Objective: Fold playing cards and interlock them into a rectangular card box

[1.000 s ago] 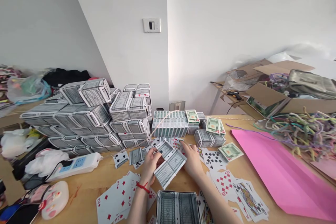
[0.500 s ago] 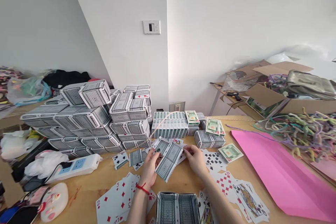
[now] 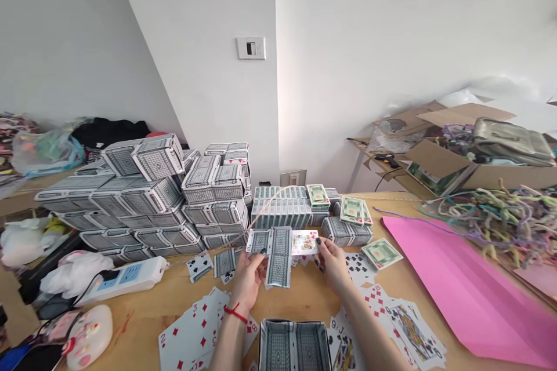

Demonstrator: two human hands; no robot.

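Note:
Over the table, my left hand (image 3: 247,283) is closed on several grey-backed playing cards (image 3: 279,258), its thumb on top. They overlap in a rough cross, with one card upright across the middle. My right hand (image 3: 334,266) pinches the outer end of a face-up king card (image 3: 304,242), whose inner end meets the grey-backed cards. Whether it is fixed to them I cannot tell. Nearest me stands an open box made of playing cards (image 3: 295,321). Loose face-up cards (image 3: 187,333) lie left of it, and more loose cards (image 3: 409,327) lie to the right.
Stacked card-covered blocks (image 3: 134,197) fill the back left. Behind my hands stands a row of card packs (image 3: 281,208). A green card pack (image 3: 382,254) and a pink sheet (image 3: 461,290) lie at right. At left are a power strip (image 3: 126,281) and a computer mouse (image 3: 89,336).
The held cards have turned from tilted to nearly straight. The king card now shows, stretched out to the right in my right hand, which has shifted slightly right.

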